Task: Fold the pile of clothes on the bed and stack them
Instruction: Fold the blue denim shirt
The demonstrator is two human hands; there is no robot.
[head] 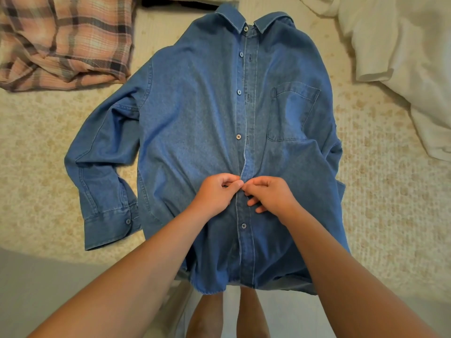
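A blue denim shirt (195, 113) lies face up on the bed, collar at the far end and hem hanging over the near edge. Its left sleeve is bent down along the body; the right sleeve is tucked out of sight. My left hand (216, 192) and my right hand (269, 193) meet on the button placket near the lower middle of the shirt. Each hand pinches the placket fabric between thumb and fingers. A button sits just below them, closed.
A pink plaid garment (63, 42) lies crumpled at the far left. White bedding or clothes (400, 45) are heaped at the far right. The beige patterned bedspread (44, 132) shows on both sides of the shirt. My legs stand below the bed's near edge.
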